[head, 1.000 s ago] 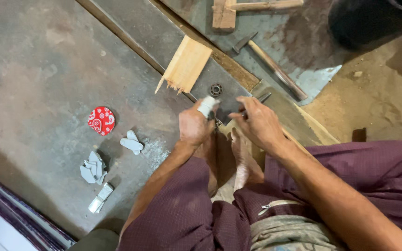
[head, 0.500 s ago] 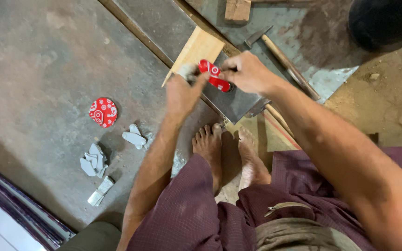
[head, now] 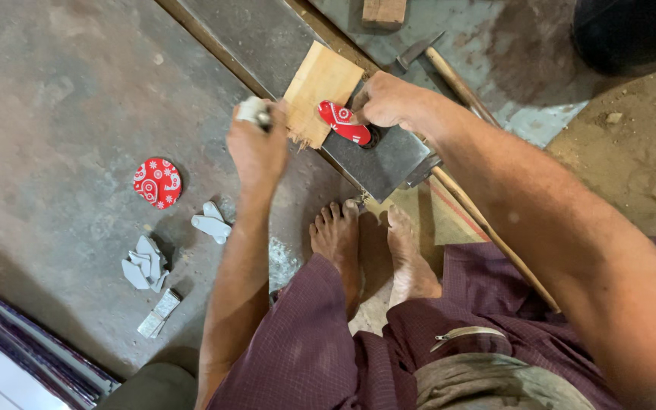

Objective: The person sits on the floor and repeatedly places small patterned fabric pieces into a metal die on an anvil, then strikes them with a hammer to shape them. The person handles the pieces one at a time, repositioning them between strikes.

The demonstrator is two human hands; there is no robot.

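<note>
Two hands were at work over the dark metal block (head: 389, 163) on the floor. The right hand (head: 389, 99) pinched a red patterned piece (head: 343, 121), its long axis running slantwise across the block beside a wooden block (head: 320, 91). The left hand (head: 256, 148), fist closed around a pale-handled tool (head: 252, 111), hung just left of it, slightly farther away.

The right hand (head: 389, 99) covers one end of the red patterned piece (head: 343, 121), so its full shape is hidden. The left hand (head: 256, 148) closes around a pale tool (head: 252, 112); only its tip shows. The wooden block (head: 383, 11) is cut off by the top edge. The hammer (head: 419, 52) handle disappears under the right forearm.
</note>
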